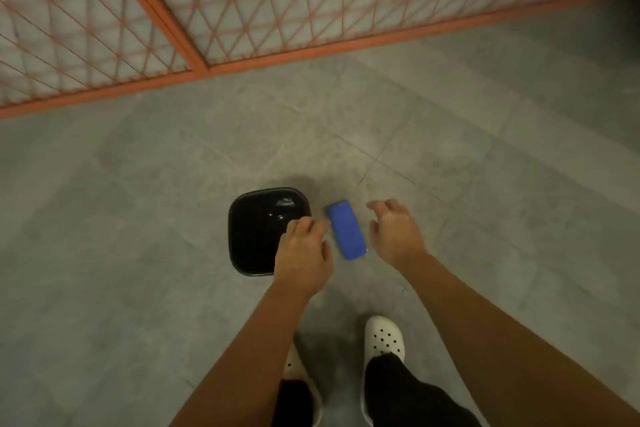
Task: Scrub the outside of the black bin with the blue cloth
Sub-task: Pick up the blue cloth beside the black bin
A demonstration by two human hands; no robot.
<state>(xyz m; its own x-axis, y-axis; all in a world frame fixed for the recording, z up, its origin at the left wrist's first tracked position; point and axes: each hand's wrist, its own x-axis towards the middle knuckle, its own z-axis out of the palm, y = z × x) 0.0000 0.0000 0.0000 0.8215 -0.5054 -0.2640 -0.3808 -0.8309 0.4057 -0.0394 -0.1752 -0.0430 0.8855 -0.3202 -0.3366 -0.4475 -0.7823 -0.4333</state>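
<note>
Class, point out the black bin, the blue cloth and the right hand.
black bin [256,236], head view, on its glossy black surface
blue cloth [347,229], head view, middle of its top face
right hand [394,236], head view, back of the hand

The person's forearms are bare all the way from the left hand [303,253] and the right hand [394,236] back to the near edge of the view, with no sleeve showing on either. On the feet are white clogs with rounded toes and rows of small round holes across the top; the right clog [384,336] shows most of its toe, the left clog [293,363] only a strip beside the forearm. Loose black trousers [408,395] fall in soft folds over the backs of both clogs.
</note>
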